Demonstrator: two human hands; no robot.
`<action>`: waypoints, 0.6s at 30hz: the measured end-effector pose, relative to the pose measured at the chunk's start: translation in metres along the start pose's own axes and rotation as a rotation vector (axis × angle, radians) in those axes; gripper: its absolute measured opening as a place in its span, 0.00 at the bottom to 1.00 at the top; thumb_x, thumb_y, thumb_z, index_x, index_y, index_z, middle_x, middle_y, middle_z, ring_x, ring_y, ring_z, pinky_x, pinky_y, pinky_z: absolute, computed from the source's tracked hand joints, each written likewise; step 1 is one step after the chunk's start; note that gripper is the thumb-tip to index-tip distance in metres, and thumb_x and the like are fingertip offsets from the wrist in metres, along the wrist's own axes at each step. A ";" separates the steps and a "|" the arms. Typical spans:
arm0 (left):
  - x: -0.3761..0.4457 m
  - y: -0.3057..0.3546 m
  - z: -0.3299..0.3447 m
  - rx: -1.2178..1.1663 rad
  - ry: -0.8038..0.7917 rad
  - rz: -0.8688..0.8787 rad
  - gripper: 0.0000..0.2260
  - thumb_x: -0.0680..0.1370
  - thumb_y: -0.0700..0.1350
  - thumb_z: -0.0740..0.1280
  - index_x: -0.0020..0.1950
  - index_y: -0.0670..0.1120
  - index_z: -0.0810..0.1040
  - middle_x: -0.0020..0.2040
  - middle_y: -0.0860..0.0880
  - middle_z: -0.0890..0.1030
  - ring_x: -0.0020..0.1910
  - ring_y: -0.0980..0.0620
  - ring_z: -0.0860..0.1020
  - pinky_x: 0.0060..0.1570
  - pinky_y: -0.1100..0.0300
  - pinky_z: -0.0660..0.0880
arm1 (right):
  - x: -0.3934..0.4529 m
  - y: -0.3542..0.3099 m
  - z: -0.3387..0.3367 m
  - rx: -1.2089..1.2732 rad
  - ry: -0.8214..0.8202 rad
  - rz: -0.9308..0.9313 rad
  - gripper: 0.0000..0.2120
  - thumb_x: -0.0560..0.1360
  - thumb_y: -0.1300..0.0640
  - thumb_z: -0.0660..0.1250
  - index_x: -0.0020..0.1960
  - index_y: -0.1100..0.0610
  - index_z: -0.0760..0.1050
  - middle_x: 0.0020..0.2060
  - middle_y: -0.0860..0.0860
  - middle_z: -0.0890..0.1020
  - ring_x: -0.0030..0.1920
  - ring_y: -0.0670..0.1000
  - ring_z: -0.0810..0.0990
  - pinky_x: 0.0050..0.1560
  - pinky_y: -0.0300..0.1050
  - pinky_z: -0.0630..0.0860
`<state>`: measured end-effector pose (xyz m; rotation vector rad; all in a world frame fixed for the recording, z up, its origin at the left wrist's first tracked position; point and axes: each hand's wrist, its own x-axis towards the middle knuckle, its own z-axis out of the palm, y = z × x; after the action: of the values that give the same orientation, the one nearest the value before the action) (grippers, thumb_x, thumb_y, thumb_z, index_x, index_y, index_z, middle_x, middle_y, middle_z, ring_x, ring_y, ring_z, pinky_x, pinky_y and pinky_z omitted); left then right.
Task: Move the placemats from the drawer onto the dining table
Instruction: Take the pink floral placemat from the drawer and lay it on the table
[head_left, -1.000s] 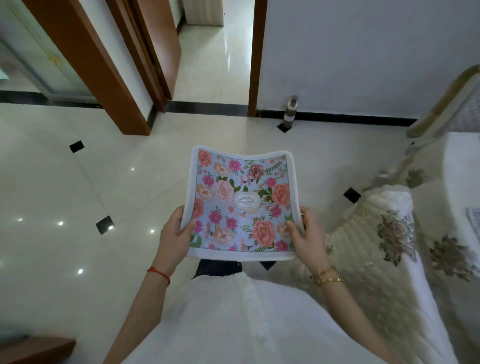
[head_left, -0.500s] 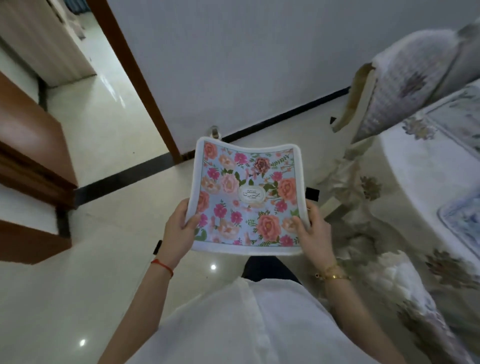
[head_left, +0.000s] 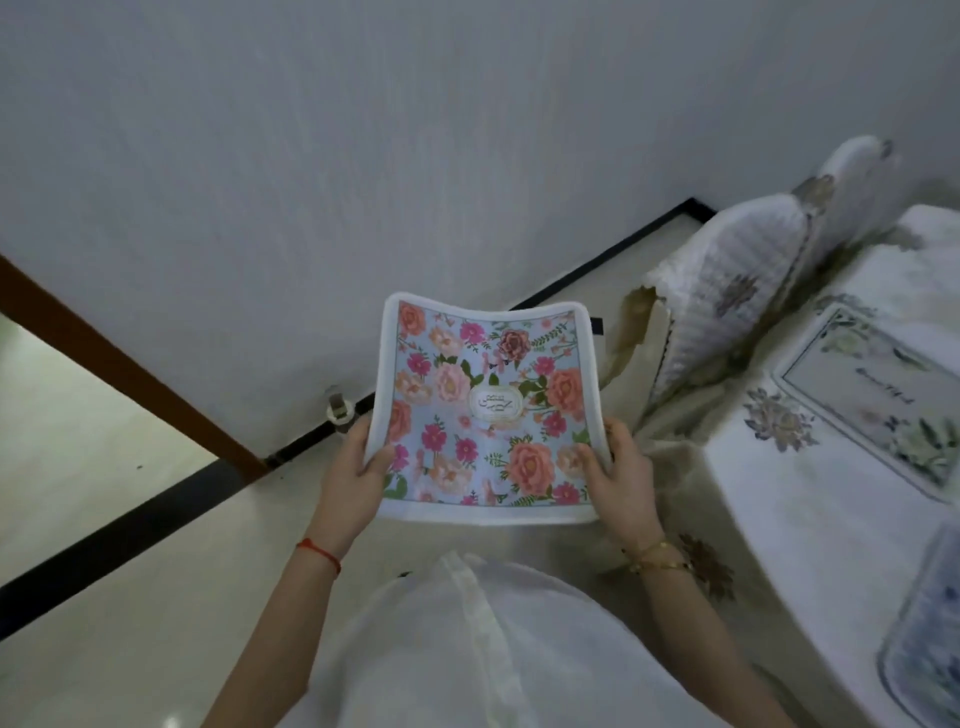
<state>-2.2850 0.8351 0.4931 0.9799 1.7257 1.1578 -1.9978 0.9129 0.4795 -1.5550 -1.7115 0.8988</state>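
The left hand (head_left: 353, 480) and right hand (head_left: 621, 475) still pinch the pink-and-blue floral fabric placemat (head_left: 488, 410) by its side edges, held in the air; the view has swung right, bringing the white-clothed dining table (head_left: 810, 509) closer beside it.

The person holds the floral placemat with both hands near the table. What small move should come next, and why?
Probably swing the floral placemat rightward over the dining table and lower it onto a bare part. Both the left hand and right hand grip its side edges, it hangs above the floor, and two other mats already lie on the cloth, so it should go beside them.
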 end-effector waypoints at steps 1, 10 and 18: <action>0.021 0.009 0.003 -0.013 -0.009 0.013 0.16 0.80 0.41 0.62 0.68 0.50 0.71 0.60 0.47 0.79 0.56 0.47 0.80 0.53 0.46 0.79 | 0.022 -0.002 0.001 0.003 0.001 -0.002 0.11 0.77 0.58 0.65 0.59 0.55 0.70 0.48 0.48 0.81 0.45 0.45 0.82 0.44 0.44 0.82; 0.215 0.036 0.036 0.026 -0.049 -0.034 0.12 0.80 0.41 0.62 0.64 0.49 0.73 0.56 0.49 0.81 0.53 0.50 0.81 0.55 0.45 0.78 | 0.187 0.003 0.031 0.037 0.036 0.064 0.15 0.78 0.59 0.64 0.64 0.56 0.68 0.48 0.41 0.79 0.45 0.32 0.79 0.42 0.24 0.74; 0.432 0.116 0.080 0.010 -0.204 0.046 0.11 0.80 0.39 0.62 0.62 0.47 0.74 0.54 0.48 0.81 0.52 0.48 0.81 0.50 0.53 0.80 | 0.373 -0.010 0.034 0.030 0.244 0.091 0.12 0.77 0.59 0.65 0.59 0.52 0.69 0.45 0.42 0.80 0.44 0.41 0.82 0.42 0.40 0.81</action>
<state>-2.3495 1.2846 0.4959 1.1091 1.5546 1.0404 -2.0641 1.2821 0.4757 -1.6596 -1.4596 0.7408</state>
